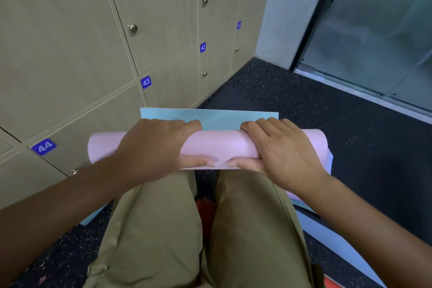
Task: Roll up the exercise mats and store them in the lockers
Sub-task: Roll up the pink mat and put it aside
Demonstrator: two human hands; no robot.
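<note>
Hidden or unclear: we see the soft pink foam exercise mat point(217, 147) mostly as a roll; its left end is blurred, and our hands cover much of its middle. The near stretch of the pale blue mat face point(210, 118) is out of sight behind the roll; only a flat strip shows on the far side. Pale mat edges point(327, 227) also show at the right of our right thigh, cut off by the leg and forearm, and we cannot tell whether they belong to the same mat.

Mat position: the roll lies crosswise just beyond our knees in khaki trousers point(159, 229), on the dark speckled rubber floor point(327, 105), with the beige wooden numbered lockers point(70, 54) to the left and far side.

Left hand point(154, 147): it lies over the left half of the roll, fingers point(187, 124) curled down its far side, thumb pressed along the near side, gripping it.

Right hand point(280, 147): it grips the right half the same way, fingers over the top, thumb underneath on the near side; the two thumb tips almost meet at the centre.

Lockers: doors 41 to 44 in view are closed.
</note>
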